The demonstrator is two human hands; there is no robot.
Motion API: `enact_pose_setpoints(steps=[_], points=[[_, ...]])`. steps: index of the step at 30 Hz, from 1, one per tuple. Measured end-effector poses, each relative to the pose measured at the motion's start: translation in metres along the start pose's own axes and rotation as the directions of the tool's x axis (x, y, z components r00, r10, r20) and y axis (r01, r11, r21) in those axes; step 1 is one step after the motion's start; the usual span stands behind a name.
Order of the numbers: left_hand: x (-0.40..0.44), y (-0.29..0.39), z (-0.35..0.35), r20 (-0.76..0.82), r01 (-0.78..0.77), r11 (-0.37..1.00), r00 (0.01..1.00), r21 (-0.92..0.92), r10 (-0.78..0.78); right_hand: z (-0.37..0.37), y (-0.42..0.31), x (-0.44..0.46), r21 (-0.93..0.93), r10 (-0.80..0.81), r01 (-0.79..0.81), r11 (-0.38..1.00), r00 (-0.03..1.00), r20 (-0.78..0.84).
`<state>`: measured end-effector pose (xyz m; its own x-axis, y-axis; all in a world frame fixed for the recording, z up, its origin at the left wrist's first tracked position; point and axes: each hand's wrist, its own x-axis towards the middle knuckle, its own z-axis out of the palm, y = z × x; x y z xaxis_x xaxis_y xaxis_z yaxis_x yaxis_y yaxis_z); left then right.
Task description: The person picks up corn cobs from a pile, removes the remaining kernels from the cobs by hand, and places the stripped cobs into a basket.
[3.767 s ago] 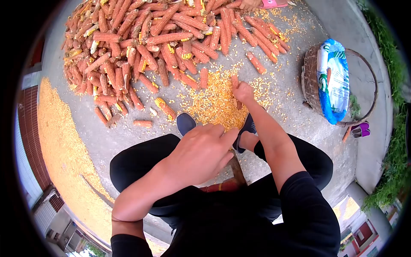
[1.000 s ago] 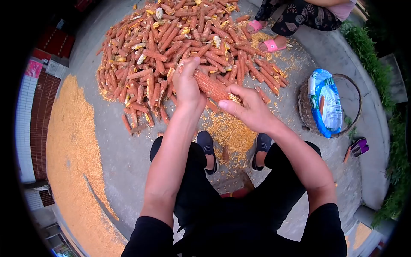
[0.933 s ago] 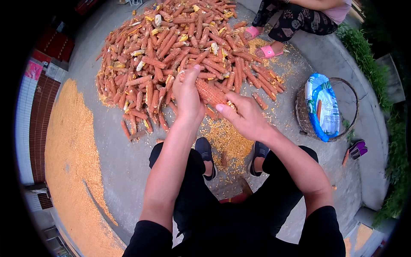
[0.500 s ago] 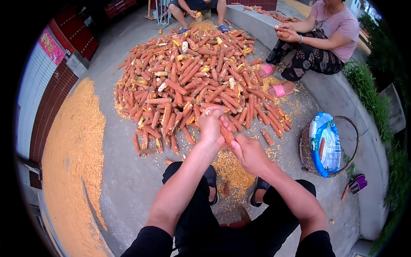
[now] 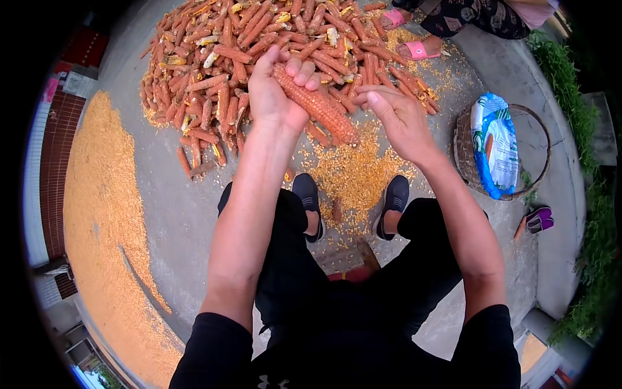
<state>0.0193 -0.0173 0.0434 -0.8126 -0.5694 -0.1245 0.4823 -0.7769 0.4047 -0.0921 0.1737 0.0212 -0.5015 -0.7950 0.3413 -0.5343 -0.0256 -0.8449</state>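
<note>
A reddish corn cob (image 5: pixel 316 107), bare of kernels on the side I see, slants across in front of me. My left hand (image 5: pixel 277 94) is closed around its upper end. My right hand (image 5: pixel 403 123) is just off the cob's lower end, fingers loosely bent and apart, holding nothing. Below the cob, loose yellow kernels (image 5: pixel 353 175) are scattered on the ground between my two dark shoes. Beyond my hands spreads a large heap of corn cobs (image 5: pixel 207 81), mostly stripped, some with yellow kernels still on them.
A wicker basket (image 5: pixel 464 150) with a blue-and-white plastic liner stands at right, purple shoes (image 5: pixel 540 219) near it. A broad layer of kernels (image 5: pixel 103 240) covers the left ground. At upper right are another person's feet in pink sandals (image 5: pixel 418 50).
My right hand has come off the cob and moved to the right, while my left hand keeps hold of it. The view has tilted downward.
</note>
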Motion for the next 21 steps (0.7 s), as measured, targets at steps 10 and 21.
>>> enact_pose_setpoints(steps=[10,21], points=[[0.001,0.002,0.003,0.056,-0.051,0.998,0.997,0.041,0.049,0.011,-0.029,-0.01,0.634,0.31,-0.579,0.512,0.813,0.493],[-0.006,-0.006,-0.001,0.037,-0.036,0.52,0.999,0.853,0.008,-0.12,0.054,-0.025,0.408,0.621,-0.5,0.764,0.741,-0.255]])
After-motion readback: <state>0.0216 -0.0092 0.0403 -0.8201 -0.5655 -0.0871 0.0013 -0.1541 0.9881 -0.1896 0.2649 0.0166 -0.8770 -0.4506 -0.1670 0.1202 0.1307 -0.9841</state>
